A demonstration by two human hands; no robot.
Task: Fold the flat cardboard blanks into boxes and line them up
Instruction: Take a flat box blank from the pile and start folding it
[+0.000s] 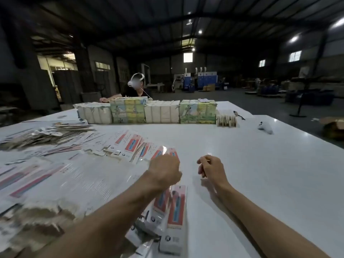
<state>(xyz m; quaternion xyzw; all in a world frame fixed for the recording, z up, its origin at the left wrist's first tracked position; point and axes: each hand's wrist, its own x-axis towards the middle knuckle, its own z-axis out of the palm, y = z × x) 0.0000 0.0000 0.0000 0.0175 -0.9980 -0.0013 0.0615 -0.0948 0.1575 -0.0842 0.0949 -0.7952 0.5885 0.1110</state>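
Cardboard blanks [130, 144] fanned on table [251, 155]; left hand [164, 170] over them (grip hidden); right hand [211, 169] loosely curled, empty.

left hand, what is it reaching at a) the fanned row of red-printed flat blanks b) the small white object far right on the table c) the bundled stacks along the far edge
a: the left hand sits at the near end of the fanned flat blanks, well short of the bundled stacks; whether it grips one is hidden.
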